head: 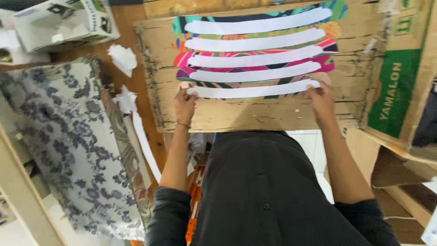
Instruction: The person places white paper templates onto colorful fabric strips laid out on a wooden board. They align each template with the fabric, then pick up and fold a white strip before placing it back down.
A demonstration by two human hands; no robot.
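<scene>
Head view only. Landmark: worn wooden board (255, 116) lying flat just ahead of the person's dark shirt (264, 187).

On the board: a multicoloured patterned sheet (255, 54) with five white strips laid across it, roughly parallel, slightly bowed. The nearest white strip (252, 90) runs along the sheet's near edge.

Left hand (184, 105): at the left end of the nearest strip, fingers (185, 92) closed narrow, pinching or pressing the strip end against the board; can't tell which. Thin band on that wrist.

Right hand (321, 100): at the right end of the same strip, fingers (314, 89) bent down onto the end, holding it. The strip is stretched between the two hands.

Left of the board: crumpled white paper scraps (123, 58), a long loose white strip (144, 141) trailing toward the person, and blue-grey floral cloth (63, 136) further left. Far-left of the board's top corner: an open printed carton (63, 23).

Right of the board: a cardboard box with a green panel (396, 91), touching or overlapping the board's right edge.
</scene>
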